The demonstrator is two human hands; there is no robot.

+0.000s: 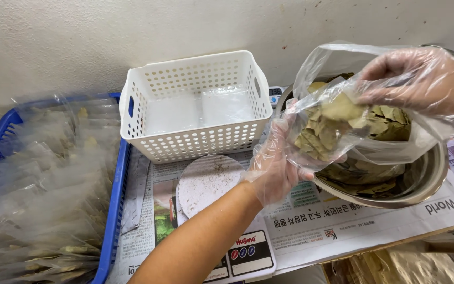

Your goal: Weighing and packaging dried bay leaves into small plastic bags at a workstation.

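Gloved left hand (274, 168) gripping from below one clear crinkly bag (342, 126) of dry leaves (327, 129); gloved right hand (421, 79) pinching its top. Underneath, one round steel bowl (432, 173); beside, one perforated white basket (195, 105).

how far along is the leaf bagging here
Done: the blue crate on the left is piled with filled clear packets. In hand: the left hand holds a clear bag partly filled with dried leaves, while the right hand is at its mouth. Left: the steel bowl has more leaves, and the white basket holds only flat clear packets that look empty.
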